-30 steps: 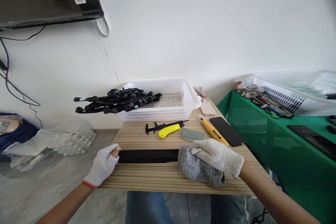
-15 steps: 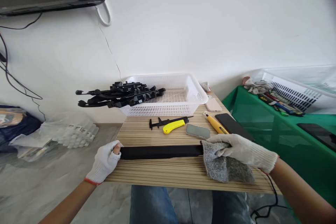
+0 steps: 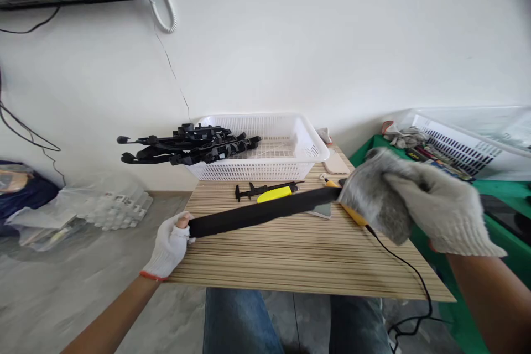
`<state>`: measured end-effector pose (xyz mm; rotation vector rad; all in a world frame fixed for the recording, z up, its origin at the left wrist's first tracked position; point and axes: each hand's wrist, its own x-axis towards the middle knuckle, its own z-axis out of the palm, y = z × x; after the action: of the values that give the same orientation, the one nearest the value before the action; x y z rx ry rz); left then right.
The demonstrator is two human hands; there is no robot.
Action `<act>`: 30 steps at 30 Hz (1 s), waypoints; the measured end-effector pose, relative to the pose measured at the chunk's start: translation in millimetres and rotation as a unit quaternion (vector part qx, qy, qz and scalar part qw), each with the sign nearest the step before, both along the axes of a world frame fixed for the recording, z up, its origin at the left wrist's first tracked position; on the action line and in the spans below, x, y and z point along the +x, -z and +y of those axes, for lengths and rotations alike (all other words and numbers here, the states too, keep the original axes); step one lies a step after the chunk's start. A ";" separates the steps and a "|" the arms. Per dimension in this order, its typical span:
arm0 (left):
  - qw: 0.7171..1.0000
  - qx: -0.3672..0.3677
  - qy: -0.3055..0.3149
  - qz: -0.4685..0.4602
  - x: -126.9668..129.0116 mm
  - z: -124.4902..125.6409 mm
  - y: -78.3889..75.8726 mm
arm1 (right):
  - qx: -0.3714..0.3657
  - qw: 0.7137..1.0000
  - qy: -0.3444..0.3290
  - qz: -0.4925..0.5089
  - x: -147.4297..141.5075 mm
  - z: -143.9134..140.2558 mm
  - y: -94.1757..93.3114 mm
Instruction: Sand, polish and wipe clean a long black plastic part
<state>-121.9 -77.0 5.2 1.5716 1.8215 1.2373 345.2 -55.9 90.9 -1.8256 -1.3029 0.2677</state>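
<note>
A long flat black strip (image 3: 265, 210) slants up to the right above the wooden table (image 3: 265, 271). Its left end is in the closed fingers of my left hand (image 3: 169, 246), which wears a white glove with a bare thumb tip. My right hand (image 3: 435, 202), gloved too and slightly blurred, is closed on a grey cloth (image 3: 375, 196). The cloth's left edge meets or overlaps the strip's right end; whether it wraps round it I cannot tell. Behind the strip lie a yellow utility knife (image 3: 274, 194) and a black caliper (image 3: 249, 192).
A white basket (image 3: 307, 160) at the back holds several black plastic parts (image 3: 186, 145), which stick out to the left. Partly covered is a yellow corded tool (image 3: 354, 215). A pale phone (image 3: 336, 162) lies behind it. Right stands a green-covered table (image 3: 493, 191) with another basket (image 3: 468, 144).
My right hand has risen and moved right with the cloth. The strip's right end has lifted off level and now covers part of the knife and the grey device. My left hand keeps its hold.
</note>
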 end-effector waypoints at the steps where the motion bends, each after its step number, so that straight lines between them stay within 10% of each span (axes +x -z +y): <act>1: 1.000 -0.007 0.002 -0.025 -0.8 1.4 0.9 | 0.030 0.997 0.070 -0.006 -1.6 -0.4 -4.3; 5: 0.997 -0.003 0.011 -0.071 -1.3 4.6 1.5 | 0.122 0.981 0.145 0.028 -11.4 1.1 -8.8; 12: 0.998 -0.009 0.026 -0.051 2.2 1.2 -5.2 | 0.074 0.987 -0.140 -0.008 -52.6 5.4 13.9; 20: 0.998 -0.012 0.028 -0.046 -1.2 -0.1 -1.2 | -0.086 0.940 -0.314 0.104 -66.7 -6.8 0.3; 30: 0.994 -0.061 0.044 -0.082 7.9 1.9 -7.3 | -0.058 0.881 -0.349 -0.314 -39.7 7.4 6.1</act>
<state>-114.1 -75.1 12.5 1.4240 1.6751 1.1553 305.5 -48.5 84.8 -1.5096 -2.4439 0.1272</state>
